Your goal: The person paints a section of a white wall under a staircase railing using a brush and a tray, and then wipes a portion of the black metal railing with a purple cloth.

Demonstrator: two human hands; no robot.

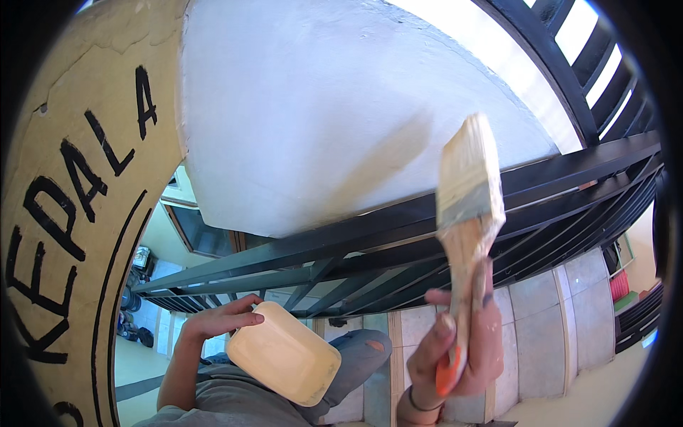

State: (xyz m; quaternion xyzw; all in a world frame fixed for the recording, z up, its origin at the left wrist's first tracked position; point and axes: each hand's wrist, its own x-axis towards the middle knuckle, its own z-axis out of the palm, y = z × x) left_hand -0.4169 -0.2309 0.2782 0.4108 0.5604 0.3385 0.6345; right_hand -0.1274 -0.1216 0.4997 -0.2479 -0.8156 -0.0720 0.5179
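My right hand (464,341) grips the wooden handle of a wide paintbrush (469,176) and holds it upright, bristles at the top. Cream paint coats the bristles and smears the metal ferrule; the handle's lower end is orange. My left hand (229,320) has hold of the rim of a cream rectangular tub (285,352) with rounded corners, thumb on top. Pale cream paint appears to fill its inside. Ahead is a white wall face (299,107). A tan streak (389,149) crosses it near the brush; whether it is paint or shadow, I cannot tell.
A black metal railing (373,213) runs below the white face, with more bars (565,69) at upper right. At left stands a tan wall (133,32) with black painted letters. Tiled steps (539,331) lie far below, and a framed window (208,235) shows beyond the railing.
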